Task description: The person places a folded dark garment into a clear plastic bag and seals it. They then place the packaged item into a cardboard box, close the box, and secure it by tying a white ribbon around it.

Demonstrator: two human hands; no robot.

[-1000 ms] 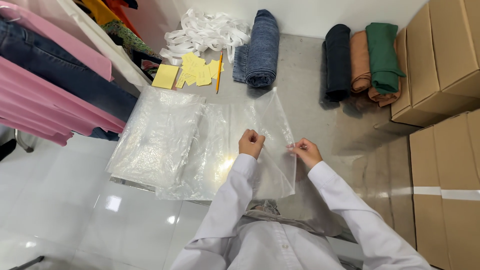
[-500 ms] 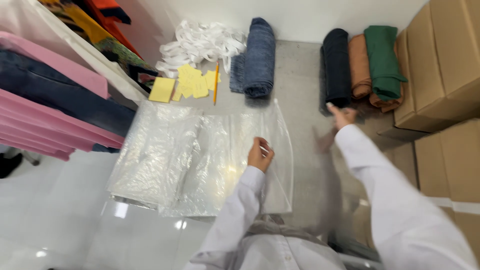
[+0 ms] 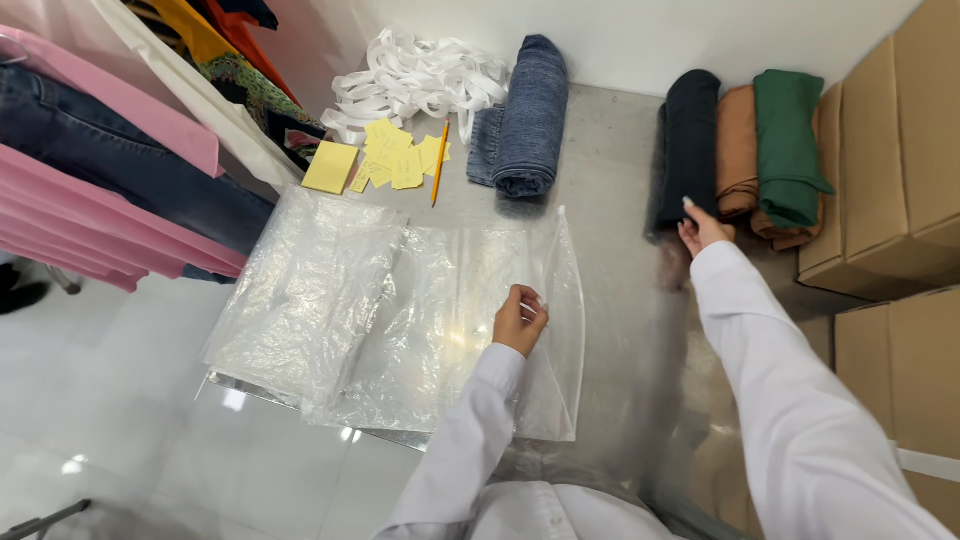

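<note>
- Hanging garments in pink and dark denim crowd the far left edge, overhanging the work surface and partly shading the pile of clear plastic bags heaped beside them.
- Yellow paper slips and an orange pencil lie just beyond the bags, with a tangle of white strapping and a rolled blue denim piece against the back wall.
- The left hand, fingers pinched together, grips the upper edge of the topmost clear bag, apparently to hold it flat and keep it from sliding on the grey tabletop.
- The right hand, fingers loosely curled, touches the lower end of a folded black garment; whether it has closed on the cloth cannot be told.
- That black piece is the nearest of a row, with a brown fold and a green fold pressed close alongside it.
- Cardboard boxes stand stacked at the right, hemming in the folded row.
</note>
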